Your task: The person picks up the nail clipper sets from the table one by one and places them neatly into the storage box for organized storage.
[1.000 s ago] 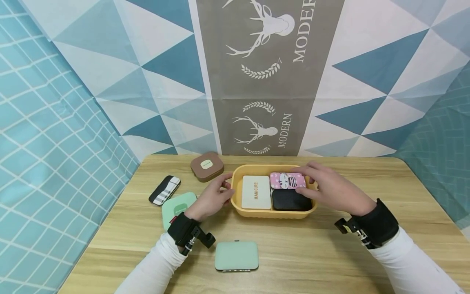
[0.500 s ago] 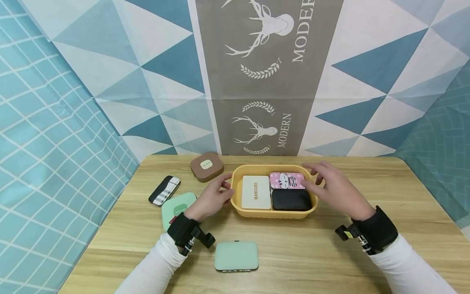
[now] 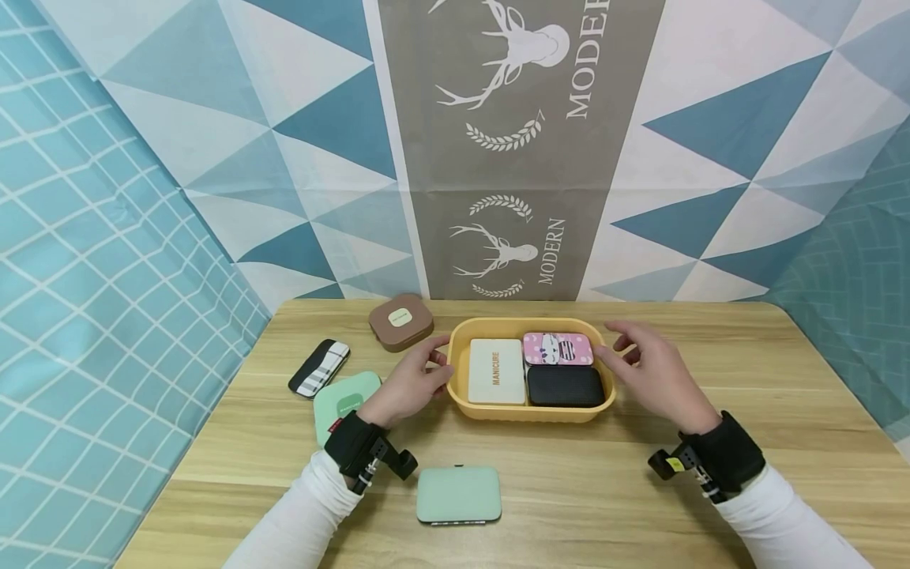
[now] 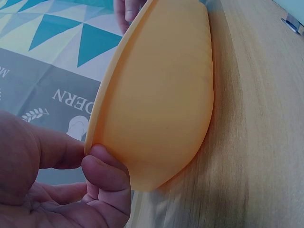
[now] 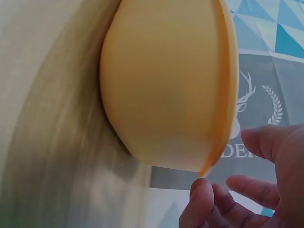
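A yellow plastic basket [image 3: 529, 414] stands on the table in the head view. Inside it, a white case marked MANICURE [image 3: 482, 371] lies on the left, a pink cartoon-printed tin [image 3: 579, 348] at the back right and a black case [image 3: 566, 387] in front of the tin. My left hand [image 3: 408, 387] pinches the basket's left rim between thumb and fingers, as the left wrist view shows. At the other end is my right hand [image 3: 657, 371], thumb and fingers apart, holding nothing. In the right wrist view its fingertips [image 5: 202, 190] are right by the basket's rim.
A pale green case [image 3: 458, 495] lies in front of the basket. Left of it are a brown case [image 3: 400, 322], a black and plaid pouch [image 3: 318, 369] and a mint green case [image 3: 359, 389] partly under my left wrist. A patterned backdrop [image 3: 498, 158] rises behind the table.
My right hand has drawn back to the right, from over the pink tin and black case to the basket's right rim. My left hand has stayed on the left rim.
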### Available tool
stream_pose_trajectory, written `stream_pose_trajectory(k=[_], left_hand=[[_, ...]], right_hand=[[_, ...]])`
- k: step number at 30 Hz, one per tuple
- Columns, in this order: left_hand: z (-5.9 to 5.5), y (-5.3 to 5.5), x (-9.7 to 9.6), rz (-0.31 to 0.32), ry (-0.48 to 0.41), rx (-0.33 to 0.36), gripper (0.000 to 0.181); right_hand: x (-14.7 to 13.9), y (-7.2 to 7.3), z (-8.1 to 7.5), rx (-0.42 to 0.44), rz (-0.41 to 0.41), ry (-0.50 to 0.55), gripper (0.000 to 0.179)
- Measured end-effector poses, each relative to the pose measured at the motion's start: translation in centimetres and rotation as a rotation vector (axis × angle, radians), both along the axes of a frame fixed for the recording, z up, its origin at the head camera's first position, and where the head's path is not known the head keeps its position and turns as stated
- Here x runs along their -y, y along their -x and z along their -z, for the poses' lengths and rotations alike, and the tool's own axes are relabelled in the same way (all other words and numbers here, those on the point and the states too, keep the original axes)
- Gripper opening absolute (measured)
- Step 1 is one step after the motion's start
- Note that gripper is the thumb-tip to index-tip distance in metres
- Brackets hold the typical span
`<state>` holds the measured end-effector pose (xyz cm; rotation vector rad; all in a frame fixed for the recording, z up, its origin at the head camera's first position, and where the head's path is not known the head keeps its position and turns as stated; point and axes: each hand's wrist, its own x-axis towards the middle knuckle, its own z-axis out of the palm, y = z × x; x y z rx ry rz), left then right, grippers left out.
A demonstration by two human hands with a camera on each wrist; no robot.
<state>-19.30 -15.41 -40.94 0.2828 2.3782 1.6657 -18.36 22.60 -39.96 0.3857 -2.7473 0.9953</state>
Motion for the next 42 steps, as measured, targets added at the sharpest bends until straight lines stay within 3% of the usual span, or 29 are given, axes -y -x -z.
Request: stream_pose_trajectory(k=[15,42], left_hand=[[-0.1,0.0,-0.1,-0.004,0.011,0.003,0.054],[-0.1,0.1,0.0,0.007,0.022,0.002,0.054]], right_hand=[[0.0,-0.5,1.9,0.230,0.028,0.222,0.061],[0.4,-0.6,2.2,0.347,0.036,0.439,0.051]])
